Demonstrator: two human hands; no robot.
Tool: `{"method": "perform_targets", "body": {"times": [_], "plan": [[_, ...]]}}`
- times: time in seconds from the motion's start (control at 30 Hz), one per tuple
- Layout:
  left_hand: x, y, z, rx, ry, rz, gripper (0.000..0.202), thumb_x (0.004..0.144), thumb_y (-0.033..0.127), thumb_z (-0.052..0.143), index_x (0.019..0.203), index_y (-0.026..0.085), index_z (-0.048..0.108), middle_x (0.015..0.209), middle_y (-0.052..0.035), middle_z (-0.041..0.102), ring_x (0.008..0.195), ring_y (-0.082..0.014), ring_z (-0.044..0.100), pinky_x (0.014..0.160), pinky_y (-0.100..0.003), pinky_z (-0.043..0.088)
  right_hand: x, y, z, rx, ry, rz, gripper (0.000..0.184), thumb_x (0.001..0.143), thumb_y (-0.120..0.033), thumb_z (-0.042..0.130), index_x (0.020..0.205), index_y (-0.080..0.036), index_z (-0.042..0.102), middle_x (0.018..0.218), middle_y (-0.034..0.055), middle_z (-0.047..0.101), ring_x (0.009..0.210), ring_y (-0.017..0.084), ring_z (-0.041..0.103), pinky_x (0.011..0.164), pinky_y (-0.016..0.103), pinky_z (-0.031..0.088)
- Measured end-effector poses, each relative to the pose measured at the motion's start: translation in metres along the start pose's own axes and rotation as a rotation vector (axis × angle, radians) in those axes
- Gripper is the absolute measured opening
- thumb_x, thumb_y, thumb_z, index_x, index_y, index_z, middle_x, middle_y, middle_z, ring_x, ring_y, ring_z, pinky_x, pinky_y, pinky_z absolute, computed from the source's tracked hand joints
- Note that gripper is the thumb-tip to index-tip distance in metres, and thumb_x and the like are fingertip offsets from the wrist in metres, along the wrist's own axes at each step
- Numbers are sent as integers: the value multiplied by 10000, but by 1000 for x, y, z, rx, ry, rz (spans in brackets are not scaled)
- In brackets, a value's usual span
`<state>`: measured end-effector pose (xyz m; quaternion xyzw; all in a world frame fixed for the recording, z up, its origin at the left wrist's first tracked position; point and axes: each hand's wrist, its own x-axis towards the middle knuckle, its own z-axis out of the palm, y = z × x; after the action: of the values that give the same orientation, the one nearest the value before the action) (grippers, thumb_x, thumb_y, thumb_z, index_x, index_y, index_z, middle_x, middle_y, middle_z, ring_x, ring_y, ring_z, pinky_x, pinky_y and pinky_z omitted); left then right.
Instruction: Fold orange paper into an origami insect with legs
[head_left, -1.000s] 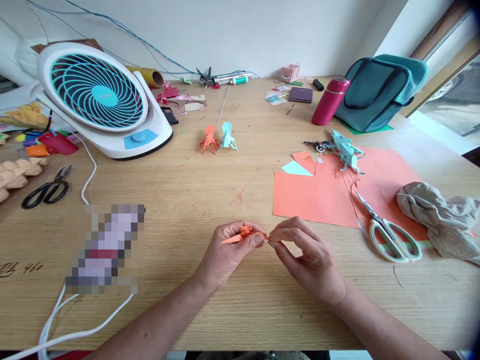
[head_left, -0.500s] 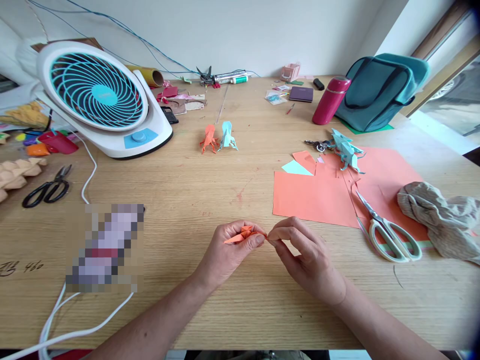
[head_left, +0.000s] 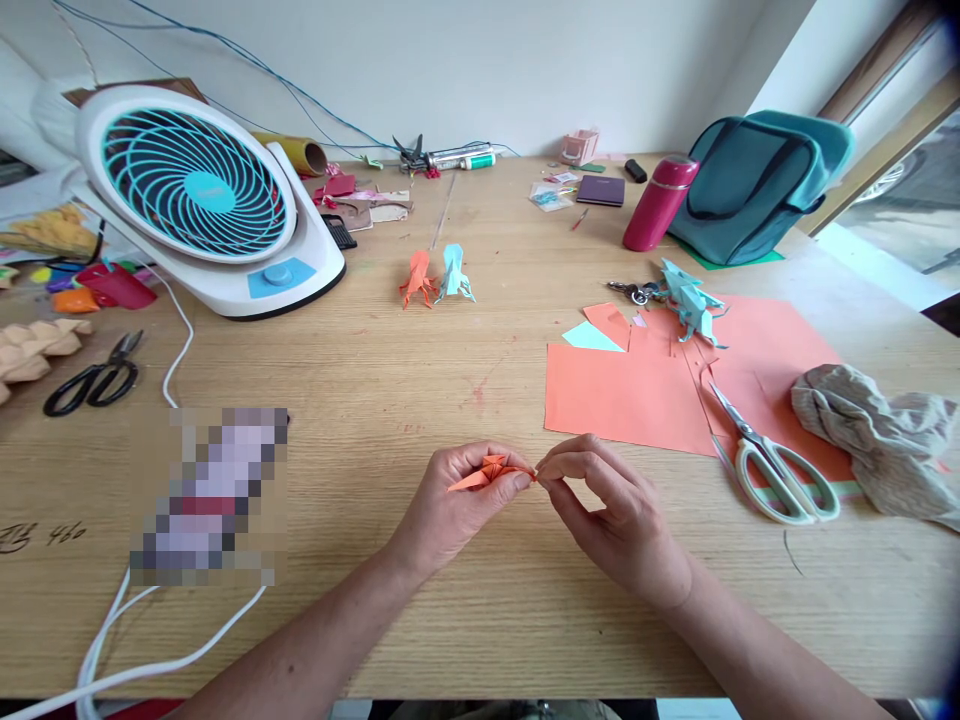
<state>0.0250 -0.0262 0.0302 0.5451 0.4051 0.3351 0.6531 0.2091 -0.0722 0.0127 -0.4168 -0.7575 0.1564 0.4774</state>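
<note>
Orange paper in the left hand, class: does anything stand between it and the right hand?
Nothing visible. The left hand holds the paper; its tip meets or nearly meets the right hand's fingertips. The scissors lie off to the right.

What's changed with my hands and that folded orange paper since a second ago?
Very little: the small, pointed piece of folded orange paper seems to have slid slightly rightward in the left hand. Nothing was visibly taken up or let go. The left hand still holds it, with the right hand at its thin end. The white-handled metal scissors stayed put.
</note>
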Motion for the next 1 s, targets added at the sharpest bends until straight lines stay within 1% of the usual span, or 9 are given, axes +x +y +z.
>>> {"method": "perform_targets", "body": {"times": [0.3, 0.5, 0.6, 0.7, 0.83, 1.0], "plan": [[-2, -1, 1, -17, 12, -3, 142, 785, 291, 764, 763, 153, 741, 703, -10, 662, 674, -125, 554, 659, -236, 431, -3, 1, 1, -70, 28, -51, 284, 923, 21, 567, 1077, -216, 593, 940, 65, 655, 858, 174, 656, 724, 303, 558], [-3, 0, 0, -21, -14, 24, 161, 801, 309, 778, 793, 148, 764, 744, -28, 693, 718, -141, 583, 702, -248, 453, -5, 1, -1, -93, 33, -109, 316, 905, 44, 572, 1108, -197, 597, 967, 85, 666, 895, 186, 662, 743, 313, 571], [-4, 2, 1, 4, -21, 50, 154, 818, 303, 763, 793, 151, 764, 732, -24, 689, 699, -136, 576, 691, -247, 453, -6, 0, -1, -116, 44, -131, 317, 904, 39, 579, 1111, -200, 605, 968, 91, 675, 900, 195, 663, 741, 330, 579], [-6, 3, 3, 40, -4, 88, 155, 827, 300, 748, 782, 151, 751, 704, -17, 673, 661, -127, 556, 653, -241, 442, -6, 0, 0, -126, 73, -124, 316, 905, 30, 586, 1102, -215, 609, 952, 84, 682, 895, 199, 668, 739, 344, 587], [-9, 0, 6, 73, 33, 149, 156, 845, 296, 728, 778, 156, 725, 691, -5, 655, 620, -110, 529, 609, -225, 426, -6, -2, 3, -115, 119, -101, 304, 904, 22, 598, 1077, -227, 613, 911, 65, 682, 859, 192, 674, 711, 333, 585], [-11, -5, 7, 132, 60, 219, 111, 875, 261, 698, 820, 166, 711, 736, -3, 660, 630, -104, 539, 593, -211, 424, -5, -3, 8, -59, 146, -36, 291, 904, 17, 609, 1049, -235, 619, 902, 54, 677, 829, 185, 680, 695, 325, 573]]}}
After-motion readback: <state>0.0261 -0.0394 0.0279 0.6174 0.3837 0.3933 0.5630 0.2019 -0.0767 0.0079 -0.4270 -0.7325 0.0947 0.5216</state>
